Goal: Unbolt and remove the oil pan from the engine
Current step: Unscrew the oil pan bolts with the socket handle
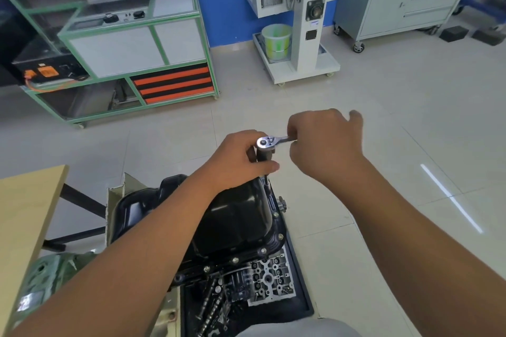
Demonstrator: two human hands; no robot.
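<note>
While both hands [241, 156] [323, 142] grip the ratchet [267, 143] over the oil pan [235, 216], a parts tray [304, 295] sits below.

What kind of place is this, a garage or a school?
Probably a mechanics' training workshop. A black oil pan sits upturned on an engine while two bare hands work a ratchet wrench, a grey wheeled tool cabinet stands by the blue wall, and a tray of engine parts lies below.

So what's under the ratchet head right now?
A dark extension drops from the ratchet head, pinched by the left hand, down to the oil pan flange. The bolt itself is hidden.
</note>
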